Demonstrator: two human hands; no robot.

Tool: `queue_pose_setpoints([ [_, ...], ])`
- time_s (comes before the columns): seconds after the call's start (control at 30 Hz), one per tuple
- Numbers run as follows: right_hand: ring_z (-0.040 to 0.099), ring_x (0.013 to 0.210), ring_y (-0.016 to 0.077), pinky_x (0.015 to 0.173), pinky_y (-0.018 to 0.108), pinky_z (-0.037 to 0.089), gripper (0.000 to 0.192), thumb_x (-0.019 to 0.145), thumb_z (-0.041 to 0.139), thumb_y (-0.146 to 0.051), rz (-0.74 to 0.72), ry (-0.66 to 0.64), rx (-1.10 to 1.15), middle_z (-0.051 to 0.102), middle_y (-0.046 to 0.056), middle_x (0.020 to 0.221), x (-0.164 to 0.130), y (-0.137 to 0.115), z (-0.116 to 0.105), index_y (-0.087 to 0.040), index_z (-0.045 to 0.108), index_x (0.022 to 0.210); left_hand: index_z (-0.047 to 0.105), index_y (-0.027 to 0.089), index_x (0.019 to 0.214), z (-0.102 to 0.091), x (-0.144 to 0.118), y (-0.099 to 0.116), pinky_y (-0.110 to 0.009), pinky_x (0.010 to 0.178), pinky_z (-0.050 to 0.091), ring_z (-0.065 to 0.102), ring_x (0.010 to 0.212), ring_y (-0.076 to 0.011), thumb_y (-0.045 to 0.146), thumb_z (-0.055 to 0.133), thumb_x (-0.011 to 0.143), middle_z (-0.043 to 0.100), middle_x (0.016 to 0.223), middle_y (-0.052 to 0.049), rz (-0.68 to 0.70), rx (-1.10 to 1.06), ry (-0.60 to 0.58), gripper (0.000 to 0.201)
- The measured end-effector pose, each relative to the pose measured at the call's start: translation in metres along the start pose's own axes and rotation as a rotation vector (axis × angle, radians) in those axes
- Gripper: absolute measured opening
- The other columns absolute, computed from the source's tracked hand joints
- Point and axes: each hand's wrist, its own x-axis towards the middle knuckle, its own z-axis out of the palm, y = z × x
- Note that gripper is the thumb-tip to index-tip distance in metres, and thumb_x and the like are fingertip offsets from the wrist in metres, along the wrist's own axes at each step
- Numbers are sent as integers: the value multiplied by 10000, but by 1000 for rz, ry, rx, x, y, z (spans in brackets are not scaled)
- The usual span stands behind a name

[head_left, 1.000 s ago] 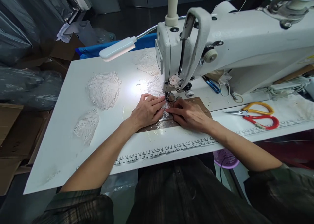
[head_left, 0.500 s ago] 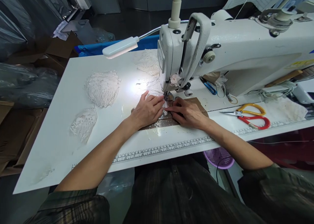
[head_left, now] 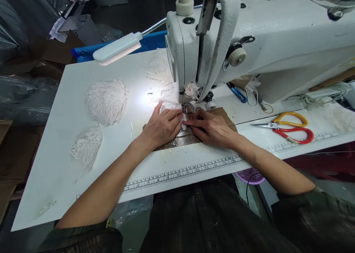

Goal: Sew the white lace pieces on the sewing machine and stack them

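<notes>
A strip of white lace (head_left: pixel 183 125) lies under the presser foot (head_left: pixel 186 108) of a white sewing machine (head_left: pixel 191 42). My left hand (head_left: pixel 164 124) lies flat on the lace just left of the foot, its fingers stretched out and pressing down. To the right of the foot, my right hand (head_left: pixel 212 127) pinches the lace edge between thumb and index finger; the fingertips partly cover it. Beneath both hands is a brown taped plate (head_left: pixel 177 143). More lace (head_left: pixel 168 94) spreads out behind my left hand, lit by the lamp.
Two lace pieces (head_left: pixel 107 101) (head_left: pixel 87 145) lie on the left of the white table (head_left: pixel 55 171). Red-and-yellow-handled scissors (head_left: pixel 288 127) and blue snips (head_left: pixel 237 93) lie to the right. A lamp (head_left: pixel 118 47) hangs over the table, and a printed ruler (head_left: pixel 180 171) follows its front edge.
The view has moved closer to the machine and tilted slightly. Both hands keep nearly the same place at the presser foot, and any feed of the lace is too small to make out.
</notes>
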Motion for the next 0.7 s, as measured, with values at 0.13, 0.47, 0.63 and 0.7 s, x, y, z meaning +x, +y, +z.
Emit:
queue_pose_setpoints([
  [0.13, 581, 894, 205, 774, 354, 510, 363, 984, 467, -268, 20, -10, -29, 578, 96, 1061, 1, -1, 0, -285, 692, 1269, 679, 182, 1140, -2, 3, -1, -658, 1057, 428, 701, 1008, -257, 232, 442, 1003, 694, 1221, -115, -31, -19, -46, 279],
  [0.47, 589, 867, 224, 730, 366, 515, 415, 999, 398, -272, 45, -90, -121, 557, 135, 1111, 8, -2, -5, -260, 635, 1339, 646, 171, 1192, 5, 5, -2, -582, 1023, 457, 677, 1075, -268, 238, 441, 1016, 679, 1247, -131, -94, 23, -36, 278],
  [0.63, 584, 791, 199, 675, 348, 498, 419, 995, 408, -282, 55, -93, -138, 545, 146, 1171, 10, 0, -5, -249, 615, 1357, 645, 189, 1172, 8, 7, 2, -503, 971, 464, 676, 1027, -248, 251, 449, 1018, 691, 1212, -107, -149, 61, -9, 257],
  [0.7, 584, 767, 187, 679, 342, 496, 402, 995, 422, -291, 68, -61, -81, 558, 141, 1133, 9, 3, -5, -227, 637, 1329, 645, 196, 1163, 9, 9, 6, -466, 902, 462, 674, 999, -242, 252, 445, 1020, 697, 1198, -100, -187, 75, 1, 252],
])
